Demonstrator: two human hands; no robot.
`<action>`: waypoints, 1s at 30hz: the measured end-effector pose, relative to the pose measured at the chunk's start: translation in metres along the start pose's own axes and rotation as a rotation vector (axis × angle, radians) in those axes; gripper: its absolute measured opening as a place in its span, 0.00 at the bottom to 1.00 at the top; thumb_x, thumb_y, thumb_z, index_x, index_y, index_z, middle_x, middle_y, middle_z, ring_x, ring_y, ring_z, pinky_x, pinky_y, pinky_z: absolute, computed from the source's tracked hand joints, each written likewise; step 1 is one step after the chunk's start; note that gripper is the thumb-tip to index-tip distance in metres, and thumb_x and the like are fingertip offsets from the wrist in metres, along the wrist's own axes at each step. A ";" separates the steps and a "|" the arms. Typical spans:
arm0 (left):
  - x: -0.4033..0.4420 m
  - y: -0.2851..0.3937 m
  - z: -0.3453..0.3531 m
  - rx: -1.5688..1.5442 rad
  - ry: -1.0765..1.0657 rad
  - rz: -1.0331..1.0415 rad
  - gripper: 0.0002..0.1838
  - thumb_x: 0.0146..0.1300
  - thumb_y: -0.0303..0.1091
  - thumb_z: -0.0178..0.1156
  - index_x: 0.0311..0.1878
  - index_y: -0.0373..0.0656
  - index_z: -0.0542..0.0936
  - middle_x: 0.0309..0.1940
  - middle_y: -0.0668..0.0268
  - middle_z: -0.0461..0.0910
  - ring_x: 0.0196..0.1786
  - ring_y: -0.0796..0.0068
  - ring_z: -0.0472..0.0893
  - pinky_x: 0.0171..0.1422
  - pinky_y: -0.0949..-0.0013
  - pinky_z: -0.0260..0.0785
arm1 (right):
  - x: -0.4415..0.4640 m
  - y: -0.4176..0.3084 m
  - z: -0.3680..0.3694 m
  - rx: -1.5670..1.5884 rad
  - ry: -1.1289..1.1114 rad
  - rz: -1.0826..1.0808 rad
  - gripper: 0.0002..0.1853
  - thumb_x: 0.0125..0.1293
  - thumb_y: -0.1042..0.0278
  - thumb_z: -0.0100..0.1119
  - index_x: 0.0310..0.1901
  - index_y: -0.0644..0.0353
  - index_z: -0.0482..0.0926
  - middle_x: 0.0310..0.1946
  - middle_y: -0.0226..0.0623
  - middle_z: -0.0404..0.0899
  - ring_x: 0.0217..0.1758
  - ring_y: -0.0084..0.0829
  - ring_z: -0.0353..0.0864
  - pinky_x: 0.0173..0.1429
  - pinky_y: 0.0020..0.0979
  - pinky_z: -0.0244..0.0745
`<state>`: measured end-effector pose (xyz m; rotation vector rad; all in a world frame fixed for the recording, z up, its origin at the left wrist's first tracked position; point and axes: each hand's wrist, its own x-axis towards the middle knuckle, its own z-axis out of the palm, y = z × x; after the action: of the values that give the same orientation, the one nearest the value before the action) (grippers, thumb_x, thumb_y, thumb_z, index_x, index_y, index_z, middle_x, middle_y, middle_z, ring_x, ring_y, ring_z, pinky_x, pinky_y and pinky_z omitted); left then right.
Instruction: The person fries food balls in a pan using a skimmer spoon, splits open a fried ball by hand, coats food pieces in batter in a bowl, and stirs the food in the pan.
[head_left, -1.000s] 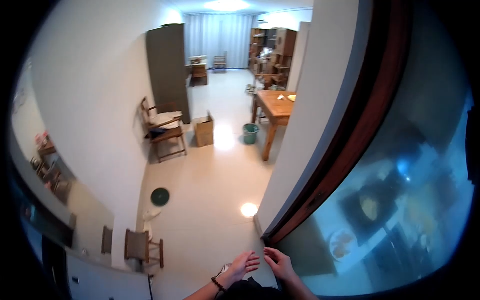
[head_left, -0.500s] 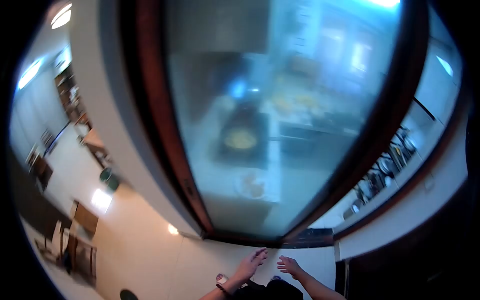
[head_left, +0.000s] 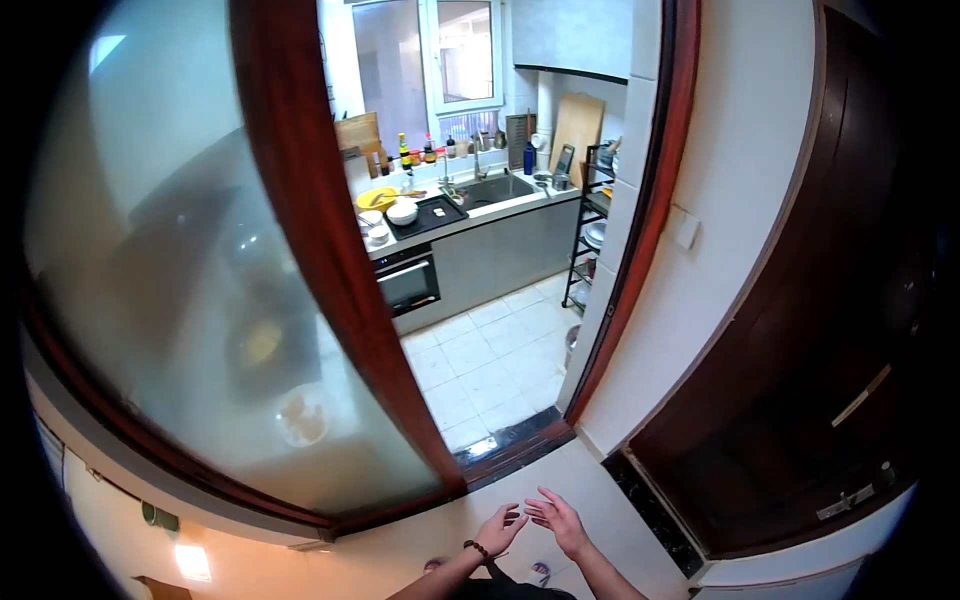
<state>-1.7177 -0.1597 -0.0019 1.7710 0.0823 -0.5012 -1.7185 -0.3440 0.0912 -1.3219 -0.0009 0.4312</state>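
Observation:
My left hand (head_left: 498, 530) is low in the middle of the head view, with a dark beaded bracelet (head_left: 477, 549) at the wrist. Its fingers are apart and hold nothing. Just to its right, my right hand (head_left: 557, 522) has spread fingers and is empty too. The two hands are close, with a small gap between the fingertips. Both hang over the pale floor (head_left: 590, 490), in front of the dark door sill (head_left: 515, 450).
An open doorway shows a kitchen with a counter (head_left: 500, 212), sink (head_left: 495, 190), oven (head_left: 408, 285) and black shelf rack (head_left: 580, 245). A frosted glass panel (head_left: 190, 300) stands left. At right are a wall switch (head_left: 685, 228) and dark door (head_left: 780, 400).
The view has swung right, from the long room past the frosted panel to the kitchen doorway. Both hands stay low in view, empty, their fingers now a little closer together than half a second ago.

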 end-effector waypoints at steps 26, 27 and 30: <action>0.442 0.192 -0.137 -0.445 0.280 0.006 0.25 0.72 0.44 0.64 0.66 0.41 0.74 0.53 0.58 0.84 0.51 0.73 0.83 0.56 0.69 0.77 | 0.483 -0.160 -0.169 -0.124 -0.091 0.024 0.19 0.79 0.68 0.52 0.66 0.67 0.70 0.53 0.48 0.84 0.51 0.31 0.87 0.54 0.29 0.82; 0.459 0.189 -0.149 -0.469 0.305 -0.009 0.25 0.72 0.44 0.63 0.66 0.42 0.73 0.53 0.58 0.84 0.51 0.74 0.83 0.53 0.70 0.77 | 0.513 -0.169 -0.165 -0.154 -0.116 0.042 0.20 0.79 0.67 0.52 0.66 0.67 0.70 0.52 0.48 0.84 0.51 0.32 0.87 0.54 0.31 0.82; 0.503 0.191 -0.193 -0.431 0.427 -0.022 0.25 0.72 0.44 0.64 0.66 0.42 0.74 0.52 0.59 0.84 0.51 0.75 0.83 0.52 0.70 0.77 | 0.609 -0.182 -0.157 -0.196 -0.196 0.047 0.19 0.79 0.66 0.53 0.65 0.67 0.72 0.51 0.47 0.85 0.50 0.32 0.87 0.54 0.32 0.82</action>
<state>-1.1473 -0.1335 0.0172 1.4250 0.4742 -0.0983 -1.0640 -0.3370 0.0738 -1.4690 -0.1801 0.6117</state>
